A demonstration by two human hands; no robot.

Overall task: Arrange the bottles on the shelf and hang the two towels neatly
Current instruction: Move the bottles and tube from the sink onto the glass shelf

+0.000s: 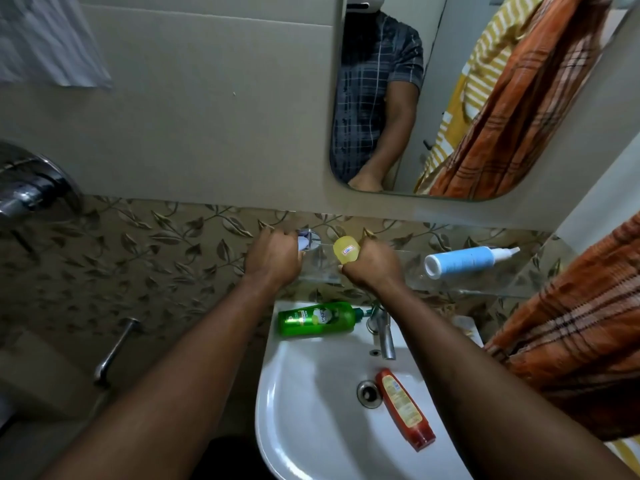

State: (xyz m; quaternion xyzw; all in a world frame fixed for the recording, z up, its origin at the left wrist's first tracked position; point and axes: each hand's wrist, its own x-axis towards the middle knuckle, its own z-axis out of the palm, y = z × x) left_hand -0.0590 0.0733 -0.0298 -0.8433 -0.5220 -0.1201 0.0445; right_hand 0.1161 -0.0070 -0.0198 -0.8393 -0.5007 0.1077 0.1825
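My left hand grips a small white and purple bottle at the left end of the glass shelf. Beside it, my right hand holds a yellow bottle over the shelf. A white and blue spray bottle lies on its side on the shelf to the right. On the sink rim lies a green bottle. A red bottle lies in the sink basin next to the drain. An orange checked towel hangs bunched at the right, with a yellow striped towel under it.
The white sink with its chrome tap stands below the shelf. A mirror above reflects the person and the two towels. A chrome fitting sticks out of the left wall. A white cloth hangs at top left.
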